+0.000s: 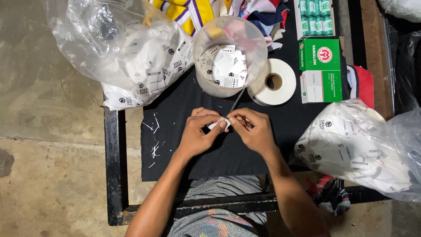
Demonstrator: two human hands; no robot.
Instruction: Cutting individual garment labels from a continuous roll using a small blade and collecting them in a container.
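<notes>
My left hand [198,132] pinches a small white label [218,123] between thumb and forefinger over the black cloth-covered table [184,158]. My right hand [254,130] meets it fingertip to fingertip and grips thin metal scissors [236,102] whose blades point up toward the clear plastic tub [230,55]. That tub holds loose white labels with black marks.
A roll of white tape [272,81] lies right of the tub. Green and white boxes [320,70] sit at the upper right. Clear bags of labels rest at the upper left [127,52] and lower right [359,149]. White thread scraps [154,136] litter the cloth. Coloured fabric [197,11] is piled behind.
</notes>
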